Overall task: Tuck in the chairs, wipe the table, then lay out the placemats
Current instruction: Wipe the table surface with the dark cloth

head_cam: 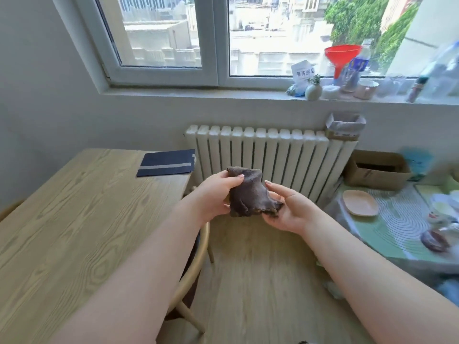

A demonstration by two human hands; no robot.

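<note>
In the head view, both hands hold a dark brown cloth (249, 193) in the air, over the wooden floor (260, 281) and just to the right of the table (74, 219). The left hand (213, 194) grasps the upper left part of the cloth: its thumb lies on the front of the fabric and its fingers (227, 206) are curled behind it. The right hand (289, 211) is turned palm up under the lower right corner of the cloth; the corner rests in the palm, and the fingers (275, 188) are stretched along the right edge of the fabric, touching it but not clearly closed around it. The cloth is crumpled and hangs between the two hands. To the left of the left fingers and farther away, a stack of dark blue placemats (166, 163) with a grey stripe lies on the far corner of the table. Below the left arm, the curved wooden back of a chair (196, 264) stands close to the table edge. Behind the fingers there is a white radiator (268, 155) under the window. To the right of the right fingers, a pink plate (360, 202) lies on a green mat (387, 229).
</note>
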